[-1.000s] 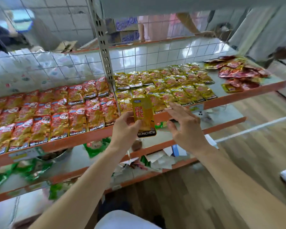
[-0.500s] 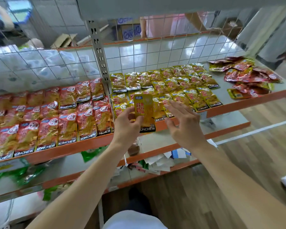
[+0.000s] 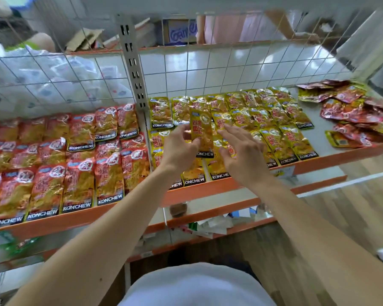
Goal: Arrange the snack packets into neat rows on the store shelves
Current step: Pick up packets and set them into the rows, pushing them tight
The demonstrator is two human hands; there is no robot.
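Your left hand point(image 3: 181, 149) pinches a yellow foil snack packet point(image 3: 201, 133) by its left edge, just right of the grey slotted upright post point(image 3: 133, 62). Its long axis runs front to back, label end toward you. Your right hand point(image 3: 241, 151) hovers beside it, fingers spread and empty, farther from the post. Beneath lie yellow packet rows point(image 3: 281, 133) on the orange-lipped shelf point(image 3: 208, 191). Red packet rows point(image 3: 75, 164) fill the post's left, and a loose red heap point(image 3: 358, 111) sits far right.

- Yellow packet point(image 3: 201, 131): upright, black "KONCHEW" band at its foot, pinched by the left grip point(image 3: 179, 149).
- Yellow rows point(image 3: 274, 120): flat on the shelf point(image 3: 352, 155), beneath both grips.
- Red rows point(image 3: 75, 155): flat, left of the left grip.
- Red pile point(image 3: 358, 113): loose, well right of the right grip point(image 3: 241, 155).
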